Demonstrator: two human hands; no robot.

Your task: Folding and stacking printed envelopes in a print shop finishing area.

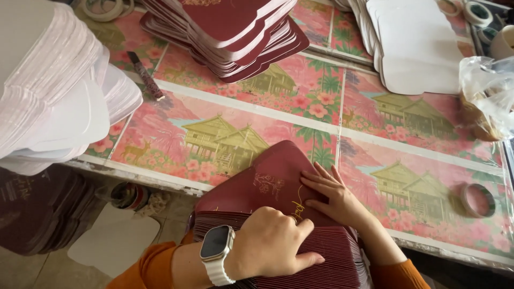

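Worktop (pixel 300 115) with pink floral house-print cover fills most of frame. White card stack (pixel 53 91) at upper left, another white stack (pixel 415 51) at upper right, maroon card stack (pixel 235 35) top centre. My maroon stack (pixel 278 214) sits at lower centre, at the worktop's near edge. My left hand (pixel 276 243), watch on wrist, curls closed over the stack's near side, gripping the card edges. My right hand (pixel 334 195) lies flat, fingers spread open on the top card, holding nothing. Stack looks gathered, edges fairly even; squaring seems mostly done, other piles untouched. Tape roll (pixel 478 199) at right, small.
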